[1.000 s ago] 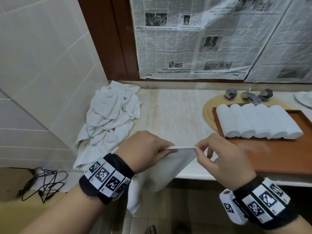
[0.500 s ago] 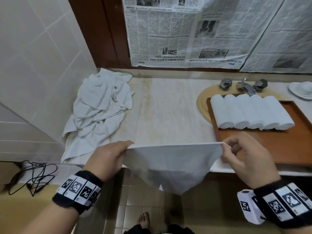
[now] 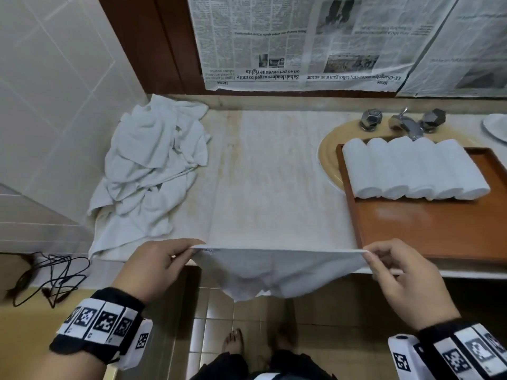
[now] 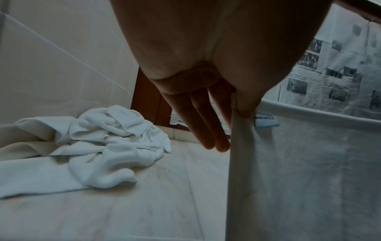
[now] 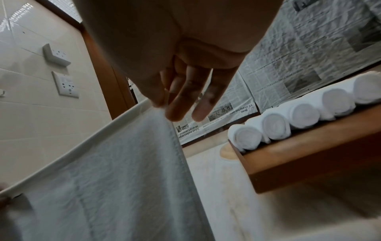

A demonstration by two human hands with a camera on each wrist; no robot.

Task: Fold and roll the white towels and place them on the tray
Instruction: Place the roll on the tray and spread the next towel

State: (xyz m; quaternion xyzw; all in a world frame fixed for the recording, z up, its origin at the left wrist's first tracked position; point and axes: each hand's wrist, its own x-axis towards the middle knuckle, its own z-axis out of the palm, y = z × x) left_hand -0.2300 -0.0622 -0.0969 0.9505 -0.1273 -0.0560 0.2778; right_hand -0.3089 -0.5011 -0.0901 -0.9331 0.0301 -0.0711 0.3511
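Left hand (image 3: 160, 266) pinches the top-left corner of a white towel (image 3: 277, 272), thumb against forefinger; the other fingers (image 4: 203, 120) are extended and loose. Right hand (image 3: 397, 278) pinches the top-right corner the same way. Top edge is stretched taut between the hands, just off the front edge of the worktop (image 3: 274, 174); the rest of it hangs below. Five rolled towels (image 3: 414, 170) sit side by side at the back of the wooden tray (image 3: 439, 229). Unfolded towel pile (image 3: 148, 171) lies at the worktop's left end.
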